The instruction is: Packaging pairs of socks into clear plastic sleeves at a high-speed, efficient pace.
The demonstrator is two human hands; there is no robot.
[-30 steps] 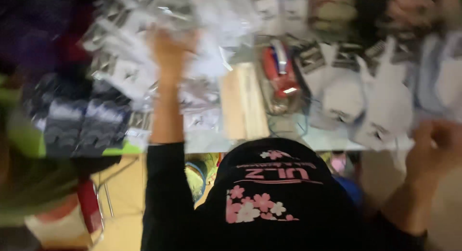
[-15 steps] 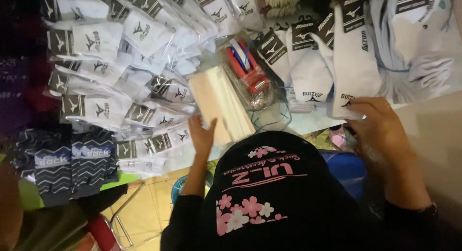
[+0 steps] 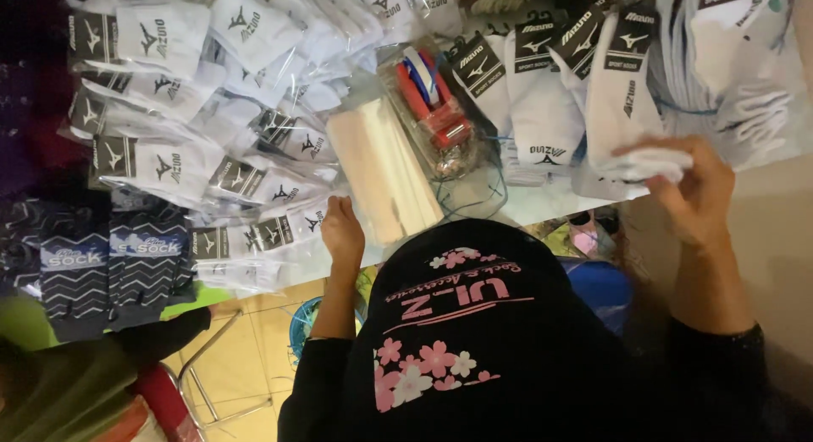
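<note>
The right hand (image 3: 696,192) pinches a white sock (image 3: 631,120) at the table edge (image 3: 542,209). The left hand (image 3: 342,230), loosely curled and holding nothing, rests at that edge beside bagged white socks (image 3: 254,184); tiled floor (image 3: 237,366) lies open below it

Clear plastic packets (image 3: 212,112) of white socks, each with a dark rectangular label (image 3: 114,157), lie heaped across the left of the worktop (image 3: 542,207). Below them, at the left edge, dark socks carry grey-blue paper bands (image 3: 74,257). At centre sits a flat cream-coloured pack (image 3: 383,175), just beside a clear bag (image 3: 436,112) holding red, white and blue items. To the right, white socks hang in a row under black card labels (image 3: 631,31); the right hand (image 3: 699,192) grips one pair's toe end.
</note>
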